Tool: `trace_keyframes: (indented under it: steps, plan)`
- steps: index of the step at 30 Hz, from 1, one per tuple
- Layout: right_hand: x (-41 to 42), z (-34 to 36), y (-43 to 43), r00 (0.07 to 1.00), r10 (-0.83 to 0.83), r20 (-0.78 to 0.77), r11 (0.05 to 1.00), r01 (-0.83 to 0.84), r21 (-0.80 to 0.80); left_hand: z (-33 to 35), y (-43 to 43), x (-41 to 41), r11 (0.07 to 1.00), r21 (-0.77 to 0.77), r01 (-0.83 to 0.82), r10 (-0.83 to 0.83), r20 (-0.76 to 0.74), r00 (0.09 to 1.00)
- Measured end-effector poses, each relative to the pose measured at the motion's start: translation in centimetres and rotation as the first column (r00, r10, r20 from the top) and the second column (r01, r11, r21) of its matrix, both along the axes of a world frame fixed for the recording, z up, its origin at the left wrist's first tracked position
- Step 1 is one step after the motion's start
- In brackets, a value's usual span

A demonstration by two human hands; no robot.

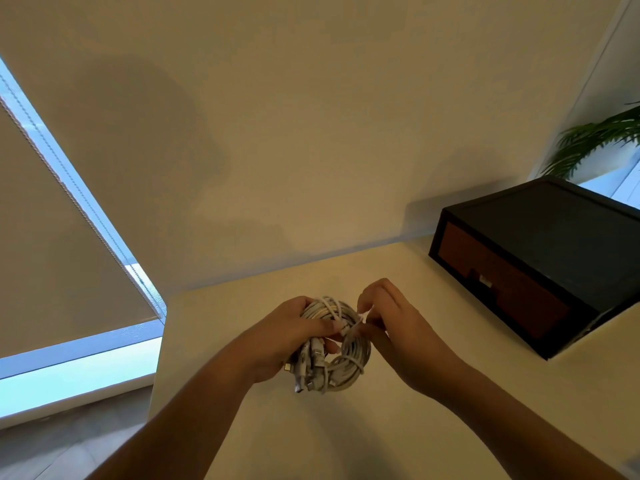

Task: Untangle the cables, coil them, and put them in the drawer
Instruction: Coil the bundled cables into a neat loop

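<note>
Wall (311, 116) and roller blind (52, 237) take up most of the view, with a pale counter (398, 427) below them. At the counter's right end sits a black box (554, 216) whose brown drawer (498, 282) looks pushed fully in; a plant (595, 140) shows behind it.

Both hands meet above the middle of the counter, well apart from the box. The left hand (291, 337) has its grip wrapped round the cables (341, 348), which are gathered into one grey-white ring with several plugs (308, 372) hanging from its lower left. The right hand (391, 327) has its grip closed to a pinch on a thin white strand (362, 318) at the ring's upper right edge. Whether that strand is a tie or a cable's own end I cannot tell.

By the look of it, the untangling and coiling are largely done, since the loops lie together and no loose tangle shows on the counter. What is left seems to be securing the bundle, opening the drawer and laying the cables inside.
</note>
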State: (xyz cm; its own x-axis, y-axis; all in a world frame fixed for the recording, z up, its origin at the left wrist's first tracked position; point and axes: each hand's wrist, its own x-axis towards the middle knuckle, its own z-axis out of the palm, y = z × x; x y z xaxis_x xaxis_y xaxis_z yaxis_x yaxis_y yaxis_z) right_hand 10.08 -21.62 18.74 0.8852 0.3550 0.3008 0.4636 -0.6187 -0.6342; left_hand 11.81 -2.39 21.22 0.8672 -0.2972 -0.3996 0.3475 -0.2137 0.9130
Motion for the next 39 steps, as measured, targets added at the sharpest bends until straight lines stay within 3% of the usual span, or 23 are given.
trace_keyframes:
  steps: [3, 6, 12, 17, 21, 33, 39]
  plan:
    - [0.1, 0.1, -0.1, 0.98, -0.029, -0.197, 0.988, 0.059, 0.146, -0.1, 0.3, 0.0, 0.999, -0.044, 0.014, -0.016, -0.038, 0.999]
    - [0.2, 0.2, 0.0, 0.91, 0.104, -0.4, 0.925, 0.059, 0.375, -0.1, 0.3, 0.0, 0.997, -0.072, 0.033, -0.036, -0.037, 0.999]
    - [0.5, 0.5, -0.3, 0.883, 0.145, -0.447, 0.85, 0.12, 0.513, -0.3, -0.2, 0.0, 0.994, -0.107, -0.031, 0.029, -0.019, 0.999]
    - [0.8, 0.6, -0.5, 0.886, 0.127, -0.446, 0.87, 0.116, 0.479, 0.2, -0.6, -0.4, 0.996, -0.061, 0.058, -0.056, 0.032, 0.998]
    - [0.9, 0.9, -0.6, 0.886, 0.109, -0.45, 0.894, 0.111, 0.435, 0.2, -0.7, -0.5, 0.996, -0.085, 0.03, -0.029, 0.007, 1.0]
    - [1.2, 0.9, -0.4, 0.907, 0.068, -0.416, 0.931, 0.092, 0.353, -0.1, -1.2, -0.4, 1.0, 0.002, 0.008, -0.008, 0.196, 0.981]
    - [1.2, 1.2, -0.2, 0.892, 0.132, -0.432, 0.901, 0.074, 0.427, -0.5, -0.7, 0.1, 0.995, -0.104, 0.002, 0.008, 0.095, 0.995]
